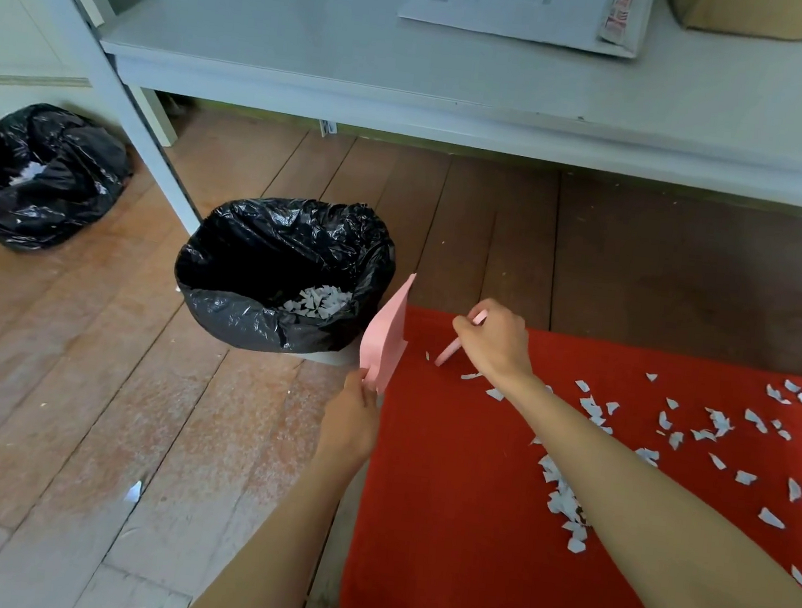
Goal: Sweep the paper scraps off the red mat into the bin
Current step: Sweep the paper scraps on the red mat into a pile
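Observation:
A red mat (pixel 448 497) lies on the wooden floor at the right, strewn with several white paper scraps (pixel 566 499). A bin (pixel 223 280) lined with a black bag stands just left of the mat's far corner, with scraps at its bottom. My left hand (pixel 352 417) grips the lower end of a pink dustpan (pixel 385 339), which stands tilted up on edge between the bin and the mat. My right hand (pixel 496 343) grips a small pink brush (pixel 448 353) whose tip touches the mat near its far left corner, beside a few scraps.
A white shelf (pixel 412 87) overhangs the floor behind the mat and bin, and its post (pixel 129 97) comes down just left of the bin. A second black bag (pixel 46 177) with scraps sits at the far left. One loose scrap (pixel 134 491) lies on the floorboards.

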